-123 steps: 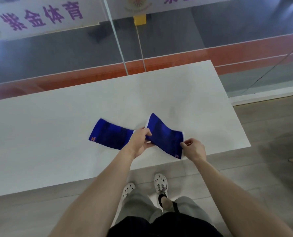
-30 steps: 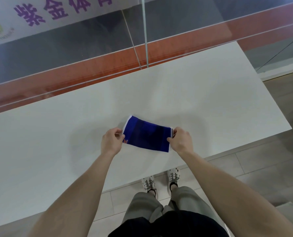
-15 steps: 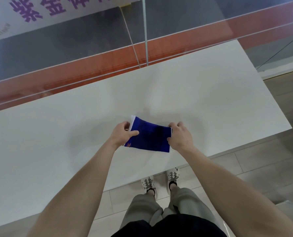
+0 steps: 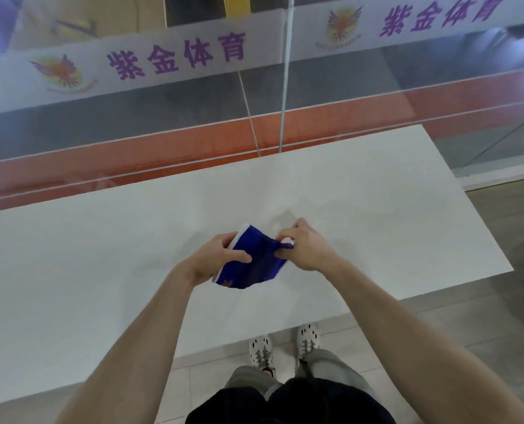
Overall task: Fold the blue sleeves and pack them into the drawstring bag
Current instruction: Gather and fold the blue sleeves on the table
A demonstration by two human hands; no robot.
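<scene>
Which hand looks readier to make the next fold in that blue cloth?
Probably the right hand: it only pinches a bunched corner of the blue sleeve and could carry it across, while the left hand grips the opposite edge, steadying it.

**Premises: indoor sports facility, courtside area**

The setting presents as a sports venue. A glass partition (image 4: 285, 87) runs along the far edge of a plain white table (image 4: 101, 270). A frosted band (image 4: 175, 62) across the glass carries purple Chinese characters reading "紫金体育", the last two meaning sport, beside a winged emblem (image 4: 59, 71) in orange and yellow. The same lettering and emblem repeat on the next pane to the right. Beyond the glass lies a grey playing surface (image 4: 132, 117) bordered by an orange strip (image 4: 162, 154) with white lines, consistent with court marking. On the near side, the floor (image 4: 499, 316) is laid in grey-brown tiles or planks.
</scene>
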